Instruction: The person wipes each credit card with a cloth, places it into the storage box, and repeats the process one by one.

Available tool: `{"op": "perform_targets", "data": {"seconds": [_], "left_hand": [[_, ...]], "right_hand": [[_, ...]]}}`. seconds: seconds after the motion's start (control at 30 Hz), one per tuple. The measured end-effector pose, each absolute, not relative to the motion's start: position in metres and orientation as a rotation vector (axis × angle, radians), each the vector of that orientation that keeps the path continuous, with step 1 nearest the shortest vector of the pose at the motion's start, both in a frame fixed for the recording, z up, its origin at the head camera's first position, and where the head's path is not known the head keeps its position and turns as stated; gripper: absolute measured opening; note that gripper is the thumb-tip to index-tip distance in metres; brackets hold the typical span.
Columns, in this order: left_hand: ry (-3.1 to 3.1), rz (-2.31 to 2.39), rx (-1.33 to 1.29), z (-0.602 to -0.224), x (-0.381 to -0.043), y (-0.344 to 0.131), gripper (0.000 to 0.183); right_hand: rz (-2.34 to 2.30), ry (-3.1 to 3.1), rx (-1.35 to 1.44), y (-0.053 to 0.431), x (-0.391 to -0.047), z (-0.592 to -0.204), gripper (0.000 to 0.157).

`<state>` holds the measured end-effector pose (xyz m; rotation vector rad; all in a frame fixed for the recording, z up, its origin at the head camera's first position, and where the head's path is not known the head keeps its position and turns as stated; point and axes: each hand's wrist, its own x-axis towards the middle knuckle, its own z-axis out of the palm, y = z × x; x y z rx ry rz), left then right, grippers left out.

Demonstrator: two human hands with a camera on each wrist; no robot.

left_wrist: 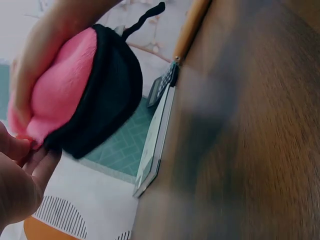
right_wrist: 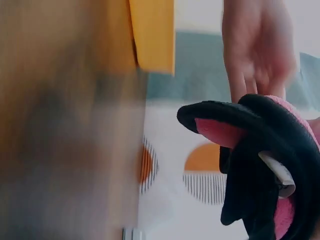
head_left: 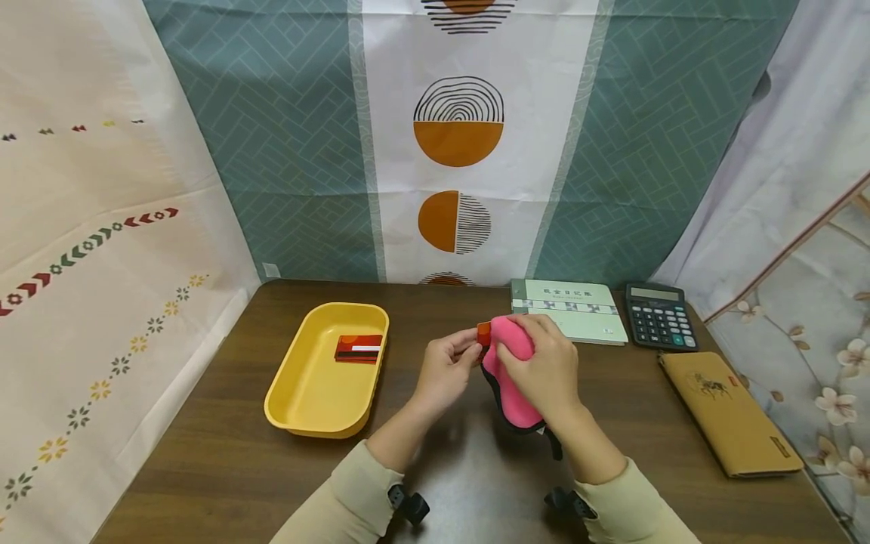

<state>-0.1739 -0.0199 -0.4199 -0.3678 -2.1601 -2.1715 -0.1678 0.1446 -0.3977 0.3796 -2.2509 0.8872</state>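
Observation:
In the head view my right hand [head_left: 549,370] grips a soft pink cloth piece with black edging [head_left: 522,404], holding it above the table. A short black strap hangs from its lower end. My left hand [head_left: 443,370] is at the piece's upper left edge, pinching a small orange-red card-like thing [head_left: 483,333], most of which is hidden. Seen from the left wrist, the cloth piece [left_wrist: 112,95] shows a black side and a pink plush side. The right wrist view shows black folds of the cloth piece [right_wrist: 260,175] with pink between them and a white label [right_wrist: 278,172].
A yellow tray [head_left: 292,404] stands at the left with red cards [head_left: 359,349] inside. Toward the back right lie a pale green account book [head_left: 578,311] and a black calculator [head_left: 661,317]. A tan zip wallet [head_left: 734,415] lies near the right edge of the brown table [head_left: 224,453].

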Motion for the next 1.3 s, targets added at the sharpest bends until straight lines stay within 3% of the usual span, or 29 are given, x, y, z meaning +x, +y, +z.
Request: {"op": "perform_targets", "data": {"seconds": [0.17, 0.4, 0.67, 0.9, 1.3], "left_hand": [[-2.214, -2.098, -0.388, -0.421, -0.174, -0.022, 0.029], [-2.153, -2.172, -0.353, -0.420, -0.175, -0.030, 0.029], [-2.243, -1.982, -0.450, -0.418, -0.175, -0.022, 0.025], [-2.142, -2.112, -0.425, -0.414, -0.175, -0.028, 0.026], [-2.268, -1.947, -0.468, -0.411, -0.171, -0.032, 0.024]], "right_hand": [[0.884, -2.246, 0.441, 0.137, -0.163, -0.399, 0.036], [0.864, -2.245, 0.296, 0.152, -0.170, -0.398, 0.039], [0.894, -2.222, 0.455, 0.140, -0.164, -0.397, 0.037], [0.868, -2.218, 0.318, 0.153, -0.171, -0.395, 0.040], [0.935, -2.161, 0.465, 0.136, -0.163, -0.398, 0.037]]}}
